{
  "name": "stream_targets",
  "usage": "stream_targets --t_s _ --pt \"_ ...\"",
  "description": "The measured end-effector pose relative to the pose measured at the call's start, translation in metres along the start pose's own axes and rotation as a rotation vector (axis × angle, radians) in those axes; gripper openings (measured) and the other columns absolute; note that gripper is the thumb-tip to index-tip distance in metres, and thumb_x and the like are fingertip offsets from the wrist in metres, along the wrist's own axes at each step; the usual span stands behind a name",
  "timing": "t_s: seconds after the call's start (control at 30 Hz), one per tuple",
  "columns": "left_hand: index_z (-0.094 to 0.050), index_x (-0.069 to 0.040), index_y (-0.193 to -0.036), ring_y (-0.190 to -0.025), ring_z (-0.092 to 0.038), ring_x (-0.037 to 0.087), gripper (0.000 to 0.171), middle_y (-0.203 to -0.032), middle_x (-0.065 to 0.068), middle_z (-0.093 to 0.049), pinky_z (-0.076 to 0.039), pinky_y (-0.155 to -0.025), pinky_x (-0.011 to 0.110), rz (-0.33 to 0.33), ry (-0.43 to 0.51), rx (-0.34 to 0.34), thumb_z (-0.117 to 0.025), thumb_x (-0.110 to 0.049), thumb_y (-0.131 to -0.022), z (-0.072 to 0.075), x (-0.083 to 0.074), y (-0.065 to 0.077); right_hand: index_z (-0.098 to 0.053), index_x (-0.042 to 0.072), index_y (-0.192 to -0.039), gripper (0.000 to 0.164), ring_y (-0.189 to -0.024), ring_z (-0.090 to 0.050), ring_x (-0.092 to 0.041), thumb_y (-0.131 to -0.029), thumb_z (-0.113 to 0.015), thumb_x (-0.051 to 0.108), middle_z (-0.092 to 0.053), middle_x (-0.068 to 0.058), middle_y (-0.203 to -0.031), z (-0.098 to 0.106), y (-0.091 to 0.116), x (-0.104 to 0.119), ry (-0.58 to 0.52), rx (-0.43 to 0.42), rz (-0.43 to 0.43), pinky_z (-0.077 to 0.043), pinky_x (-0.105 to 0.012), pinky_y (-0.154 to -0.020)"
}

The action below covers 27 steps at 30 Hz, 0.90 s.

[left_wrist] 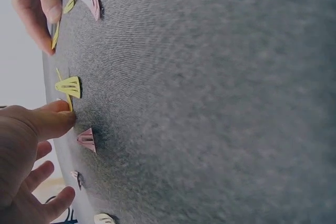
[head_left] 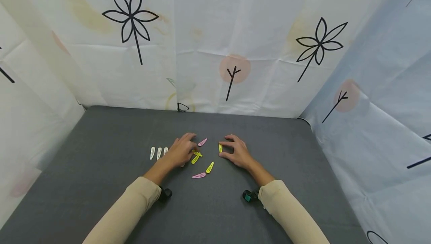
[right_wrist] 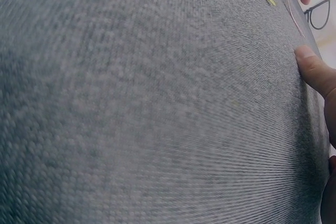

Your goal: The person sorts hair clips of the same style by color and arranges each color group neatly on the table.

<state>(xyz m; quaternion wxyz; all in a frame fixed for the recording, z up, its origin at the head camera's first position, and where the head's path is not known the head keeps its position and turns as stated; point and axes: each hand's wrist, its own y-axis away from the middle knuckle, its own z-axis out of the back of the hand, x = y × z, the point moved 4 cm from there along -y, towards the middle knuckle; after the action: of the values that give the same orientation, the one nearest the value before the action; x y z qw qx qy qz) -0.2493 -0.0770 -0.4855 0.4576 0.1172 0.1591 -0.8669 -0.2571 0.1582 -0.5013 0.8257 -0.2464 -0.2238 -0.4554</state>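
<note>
My left hand (head_left: 182, 149) pinches one yellow snap hair clip (left_wrist: 69, 102) between thumb and index finger, its other fingers spread apart. That clip crosses a second yellow hair clip (head_left: 195, 159) lying on the grey table (head_left: 215, 214). To the right, my right hand (head_left: 237, 152) holds another yellow hair clip (head_left: 220, 148) upright between its fingertips and thumb. In the right wrist view the right thumb (right_wrist: 310, 64) shows at the edge, while its clip is hidden. Between the hands lie a pink clip (head_left: 202, 142) farther back and a yellow clip (head_left: 210, 167) nearer.
Another pink clip (head_left: 198, 175) rests toward the front. Left of the left hand, white hair clips (head_left: 152, 153) stand in a row, partly covered by that hand. A patterned cloth (head_left: 202, 49) hangs behind the table, with more cloth on both sides.
</note>
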Motion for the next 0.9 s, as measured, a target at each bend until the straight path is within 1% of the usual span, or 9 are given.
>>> stream_targets --t_s 0.1,0.23,0.37,0.43,0.53,0.67,0.77,0.9 --pt "-0.078 -0.013 -0.094 -0.133 -0.045 0.035 0.011 -0.138 0.020 -0.055 -0.044 -0.093 0.061 0.017 -0.021 -0.029 -0.076 -0.005 -0.086 0.0005 -0.0013 -0.0028 -0.069 0.004 -0.125 0.044 -0.142 -0.031 -0.044 -0.086 -0.079 0.021 -0.050 -0.023 -0.141 -0.0010 -0.0004 -0.0015 -0.001 -0.001 0.003 -0.021 -0.066 -0.109" --pt "-0.077 -0.011 -0.093 -0.133 -0.046 0.033 0.007 -0.138 0.018 -0.055 -0.044 -0.092 0.059 0.070 -0.058 -0.067 -0.078 -0.013 -0.086 -0.0002 -0.0025 -0.0050 -0.070 0.005 -0.125 0.045 -0.141 -0.032 -0.044 -0.085 -0.080 0.021 -0.050 -0.023 -0.141 -0.0013 -0.0002 -0.0020 0.000 -0.009 0.011 -0.021 -0.066 -0.109" --pt "-0.078 -0.011 -0.094 -0.131 -0.047 0.032 0.011 -0.136 0.016 -0.057 -0.044 -0.091 0.058 0.090 -0.085 -0.084 -0.077 -0.020 -0.088 -0.0025 -0.0030 -0.0040 -0.070 0.005 -0.125 0.045 -0.141 -0.033 -0.045 -0.084 -0.081 0.020 -0.050 -0.024 -0.141 -0.0018 0.0000 -0.0017 -0.006 -0.016 0.019 -0.021 -0.066 -0.109" --pt "-0.079 -0.010 -0.098 -0.131 -0.047 0.033 0.017 -0.136 0.016 -0.057 -0.044 -0.092 0.058 0.092 -0.082 -0.076 -0.075 -0.025 -0.090 -0.0041 -0.0026 -0.0029 -0.070 0.004 -0.125 0.045 -0.140 -0.033 -0.045 -0.084 -0.081 0.020 -0.050 -0.025 -0.140 -0.0024 -0.0002 -0.0021 -0.007 -0.020 0.023 -0.021 -0.066 -0.109" --pt "-0.078 -0.009 -0.106 -0.133 -0.046 0.033 0.034 -0.138 0.016 -0.055 -0.043 -0.094 0.058 0.085 -0.064 -0.049 -0.074 -0.038 -0.089 -0.0054 -0.0020 -0.0019 -0.070 0.004 -0.124 0.044 -0.140 -0.033 -0.046 -0.084 -0.081 0.020 -0.050 -0.025 -0.140 -0.0028 -0.0001 -0.0024 -0.012 -0.026 0.026 -0.021 -0.066 -0.109" --pt "-0.075 -0.009 -0.114 -0.135 -0.043 0.033 0.056 -0.142 0.016 -0.051 -0.043 -0.096 0.059 0.053 -0.061 -0.014 -0.080 -0.052 -0.078 -0.0040 -0.0021 -0.0011 -0.070 0.004 -0.124 0.044 -0.140 -0.033 -0.046 -0.084 -0.081 0.020 -0.051 -0.025 -0.139 -0.0024 0.0000 -0.0026 -0.015 -0.028 0.023 -0.021 -0.066 -0.109" --pt "-0.074 -0.011 -0.117 -0.136 -0.042 0.033 0.062 -0.144 0.016 -0.050 -0.042 -0.096 0.060 0.038 -0.057 0.009 -0.084 -0.053 -0.073 -0.0030 -0.0017 -0.0011 -0.070 0.005 -0.124 0.044 -0.141 -0.033 -0.044 -0.084 -0.081 0.020 -0.051 -0.023 -0.140 -0.0018 0.0001 -0.0028 -0.011 -0.025 0.017 -0.021 -0.065 -0.109" --pt "-0.074 -0.011 -0.119 -0.137 -0.041 0.035 0.061 -0.146 0.017 -0.048 -0.041 -0.098 0.063 0.035 -0.035 0.034 -0.084 -0.050 -0.074 -0.0042 -0.0005 -0.0027 -0.070 0.006 -0.125 0.045 -0.142 -0.032 -0.043 -0.084 -0.081 0.021 -0.051 -0.022 -0.141 -0.0013 0.0003 -0.0025 -0.002 -0.019 0.012 -0.021 -0.065 -0.109"
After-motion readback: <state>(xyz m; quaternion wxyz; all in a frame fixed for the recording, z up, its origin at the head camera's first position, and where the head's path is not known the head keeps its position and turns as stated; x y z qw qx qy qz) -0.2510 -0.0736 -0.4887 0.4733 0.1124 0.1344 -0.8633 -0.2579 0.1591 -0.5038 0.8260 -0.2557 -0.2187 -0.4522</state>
